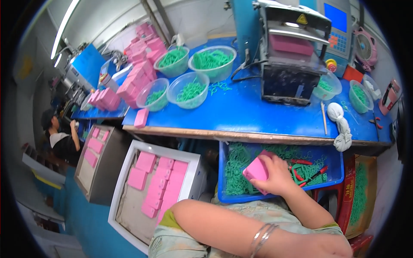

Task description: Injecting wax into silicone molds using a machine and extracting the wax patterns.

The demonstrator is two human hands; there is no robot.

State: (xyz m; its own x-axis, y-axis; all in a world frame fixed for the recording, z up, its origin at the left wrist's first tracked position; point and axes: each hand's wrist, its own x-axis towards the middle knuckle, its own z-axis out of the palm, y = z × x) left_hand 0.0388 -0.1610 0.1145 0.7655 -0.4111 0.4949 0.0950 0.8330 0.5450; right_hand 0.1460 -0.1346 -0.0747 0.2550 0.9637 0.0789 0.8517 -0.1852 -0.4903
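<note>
My right hand is closed around a pink block, holding it above a blue tray. Tangled green strips fill much of that tray, and red-handled pliers lie among them beside the hand. My left forearm, with silver bangles at the wrist, crosses low in front of me. My left hand is at the bottom edge near my right elbow, its fingers hidden. To the left, a white-framed box holds several pink blocks on a grey surface.
On the blue table stand clear bowls of green pieces, stacked pink blocks and a dark machine with a pink block inside. A white cloth-wrapped bundle hangs over the table edge. Another person works far left.
</note>
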